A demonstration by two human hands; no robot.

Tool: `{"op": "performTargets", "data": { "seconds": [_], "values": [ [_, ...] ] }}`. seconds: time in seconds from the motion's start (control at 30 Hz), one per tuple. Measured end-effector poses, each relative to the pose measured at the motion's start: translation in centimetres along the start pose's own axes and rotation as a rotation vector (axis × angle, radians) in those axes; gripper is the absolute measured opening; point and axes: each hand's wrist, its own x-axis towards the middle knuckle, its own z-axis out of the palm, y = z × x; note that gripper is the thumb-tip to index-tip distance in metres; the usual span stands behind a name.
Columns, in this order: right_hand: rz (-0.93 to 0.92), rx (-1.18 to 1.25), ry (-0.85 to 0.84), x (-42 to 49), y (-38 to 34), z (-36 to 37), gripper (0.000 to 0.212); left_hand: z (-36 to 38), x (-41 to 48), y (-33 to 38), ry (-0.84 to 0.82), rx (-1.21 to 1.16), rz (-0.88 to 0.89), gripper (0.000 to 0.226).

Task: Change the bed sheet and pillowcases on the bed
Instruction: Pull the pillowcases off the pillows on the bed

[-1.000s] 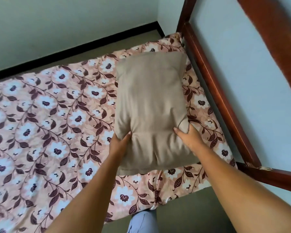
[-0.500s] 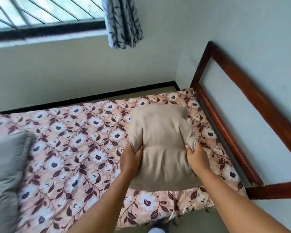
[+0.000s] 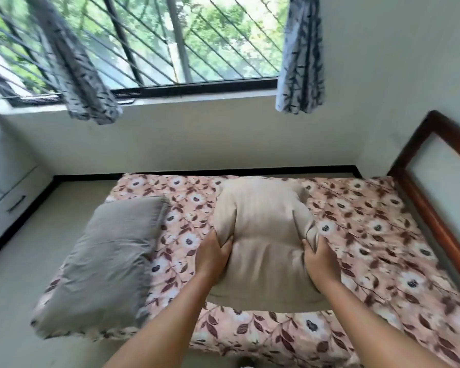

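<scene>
Left hand [image 3: 213, 256]: your fingers are dug into the beige pillow [image 3: 263, 235], clamped on its left side.
Right hand [image 3: 320, 258]: it grips the right side the same way.
Beige pillow: it has shifted from beside the wooden bed frame [image 3: 430, 216] to mid-mattress, its end at the near edge.
Grey pillow [image 3: 109, 261]: it lies at the left edge.
Meaning: the floral sheet [image 3: 369, 248] looks laid, so you're probably on the pillowcase step.
</scene>
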Motion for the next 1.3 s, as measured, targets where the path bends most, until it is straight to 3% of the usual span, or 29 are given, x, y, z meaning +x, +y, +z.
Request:
{"op": "performTargets", "data": {
  "seconds": [0.2, 0.4, 0.63, 0.87, 0.93, 1.0, 1.1, 1.2, 1.3],
  "values": [
    [-0.064, 0.007, -0.126, -1.4, -8.3, 8.8, 0.032, -7.8, 3.4, -8.1, 0.102, -0.015, -0.072, 0.037],
    [-0.122, 0.029, -0.217, -1.5, -19.0, 22.5, 0.021, -16.2, 11.5, -19.8, 0.15, -0.006, -0.165, 0.038],
    [-0.113, -0.044, -0.262, 1.9, -33.3, 44.2, 0.012, -25.0, 29.4, -36.6, 0.152, 0.015, -0.229, 0.032],
    [-0.131, -0.09, -0.285, 6.6, -41.4, 60.5, 0.017, -27.9, 44.4, -48.8, 0.177, 0.122, -0.256, 0.039],
    [-0.129, -0.17, -0.357, 7.7, -41.7, 64.2, 0.026, -27.6, 46.6, -51.9, 0.174, 0.131, -0.297, 0.039],
    [-0.126, -0.261, -0.507, 7.9, -40.4, 67.0, 0.05, -25.8, 47.5, -55.3, 0.085, 0.122, -0.341, 0.04],
    [-0.17, -0.464, -0.816, 6.4, -37.5, 71.5, 0.087, -21.3, 46.8, -59.9, -0.249, 0.214, -0.415, 0.068],
    [-0.26, -0.72, -0.941, 4.2, -35.1, 73.4, 0.1, -18.5, 43.7, -60.3, -0.356, 0.309, -0.452, 0.079],
    [-0.261, -0.795, -0.986, 3.0, -34.2, 73.5, 0.105, -17.9, 41.7, -60.0, -0.384, 0.377, -0.41, 0.081]
  ]
}}
